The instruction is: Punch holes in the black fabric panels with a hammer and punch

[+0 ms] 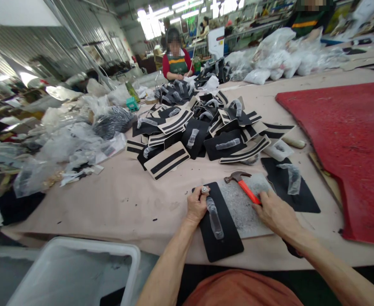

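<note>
My left hand [195, 207] is closed round a short metal punch [205, 190], whose round end points up over the top corner of a black panel [225, 225]. Along the middle of that panel runs a handle strip wrapped in clear plastic [215, 219]. In my right hand [277, 214] is a claw hammer [248, 191], gripped by its orange handle. Its head lies off to the right of the punch, over a grey speckled slab [237, 212]. The black panel lies partly over the slab's left side. Where the punch's lower tip sits is hidden by my fingers.
A second black panel [307, 195] lies right of the slab. Beyond is a heap of black and striped panels [167, 159]. A red sheet [349, 157] covers the right side; plastic bags [59, 144] lie left. A white bin [94, 244] stands front left. Co-workers sit farther back.
</note>
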`<action>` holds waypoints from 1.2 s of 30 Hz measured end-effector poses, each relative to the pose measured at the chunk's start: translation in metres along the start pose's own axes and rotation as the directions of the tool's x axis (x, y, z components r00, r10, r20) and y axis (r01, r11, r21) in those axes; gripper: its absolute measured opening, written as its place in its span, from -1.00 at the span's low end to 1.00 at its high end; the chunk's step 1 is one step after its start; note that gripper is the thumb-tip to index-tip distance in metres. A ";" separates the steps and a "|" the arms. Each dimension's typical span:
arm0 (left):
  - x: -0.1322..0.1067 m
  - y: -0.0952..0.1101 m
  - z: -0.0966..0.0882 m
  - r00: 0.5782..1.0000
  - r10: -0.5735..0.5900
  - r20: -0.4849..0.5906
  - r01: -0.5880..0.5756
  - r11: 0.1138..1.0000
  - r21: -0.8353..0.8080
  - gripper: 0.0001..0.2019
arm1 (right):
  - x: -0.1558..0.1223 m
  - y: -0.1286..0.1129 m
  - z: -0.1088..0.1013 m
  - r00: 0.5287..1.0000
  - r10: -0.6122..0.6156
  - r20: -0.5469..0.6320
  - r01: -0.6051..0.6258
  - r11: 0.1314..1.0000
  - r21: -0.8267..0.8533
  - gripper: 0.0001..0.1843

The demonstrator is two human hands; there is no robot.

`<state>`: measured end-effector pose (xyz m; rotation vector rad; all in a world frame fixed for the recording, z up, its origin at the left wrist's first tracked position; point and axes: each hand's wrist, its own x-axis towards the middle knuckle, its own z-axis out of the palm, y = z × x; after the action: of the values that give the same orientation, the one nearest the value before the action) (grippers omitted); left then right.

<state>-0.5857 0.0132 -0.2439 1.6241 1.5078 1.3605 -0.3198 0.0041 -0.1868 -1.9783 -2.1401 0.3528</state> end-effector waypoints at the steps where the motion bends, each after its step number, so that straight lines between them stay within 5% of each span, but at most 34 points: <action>1: 0.000 -0.002 0.001 1.000 0.005 0.001 -0.005 1.000 0.000 -0.84 | 0.003 0.006 -0.003 0.992 0.074 0.097 -0.081 0.995 0.065 -0.90; 3: 0.001 -0.004 0.002 1.000 0.009 0.007 -0.009 1.000 -0.011 -0.83 | 0.009 0.008 -0.008 0.932 0.167 0.322 -0.275 0.905 0.325 -0.89; 7: 0.002 -0.004 0.003 1.000 0.017 0.008 -0.016 0.999 -0.033 -0.82 | 0.012 -0.016 -0.022 0.771 0.097 0.629 -0.554 0.589 0.589 -0.91; 9: 0.002 -0.004 0.003 1.000 0.018 0.008 -0.018 0.999 -0.027 -0.82 | 0.009 -0.034 -0.035 0.777 0.083 0.624 -0.574 0.501 0.648 -0.81; 10: 0.002 -0.004 0.003 1.000 0.018 0.010 -0.018 1.000 -0.023 -0.82 | 0.007 -0.043 -0.042 0.817 0.074 0.572 -0.528 0.498 0.688 -0.74; 13: 0.002 -0.004 0.003 1.000 0.017 0.015 -0.017 1.000 -0.021 -0.81 | 0.003 -0.065 -0.060 0.987 -0.026 0.158 -0.092 0.718 0.690 -0.60; 16: 0.002 -0.003 0.003 1.000 0.012 0.014 -0.012 1.000 -0.021 -0.81 | 0.003 -0.072 -0.062 0.965 -0.236 -0.111 0.261 0.885 0.386 -0.63; 21: 0.002 -0.003 0.004 1.000 0.004 0.030 -0.005 1.000 0.010 -0.84 | 0.007 -0.071 -0.074 0.898 -0.428 0.103 0.426 0.904 0.048 -0.69; 25: 0.001 -0.005 0.005 1.000 0.003 0.024 -0.002 0.999 -0.033 -0.80 | 0.007 -0.085 -0.105 0.900 -0.346 -0.266 0.410 0.879 0.242 -0.66; 27: 0.001 -0.005 0.004 0.999 0.003 0.033 -0.003 1.000 -0.027 -0.80 | 0.005 -0.086 -0.100 0.876 -0.284 -0.389 0.412 0.861 0.299 -0.65; 29: 0.001 -0.005 0.003 0.999 0.003 0.044 -0.003 1.000 -0.002 -0.81 | 0.003 -0.073 -0.077 0.889 -0.359 -0.285 0.427 0.874 0.230 -0.62; 33: -0.001 -0.006 0.003 1.000 0.013 0.028 -0.013 1.000 0.012 -0.79 | 0.000 -0.025 -0.028 0.899 -0.376 0.224 0.386 0.922 -0.003 -0.64; 36: -0.001 -0.007 0.004 0.999 0.004 0.032 -0.004 1.000 -0.018 -0.80 | -0.001 -0.006 -0.022 0.928 -0.281 0.244 0.283 0.959 0.028 -0.64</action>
<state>-0.5846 0.0147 -0.2525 1.6314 1.4709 1.3403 -0.3185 0.0033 -0.1636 -1.6677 -2.5400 0.5645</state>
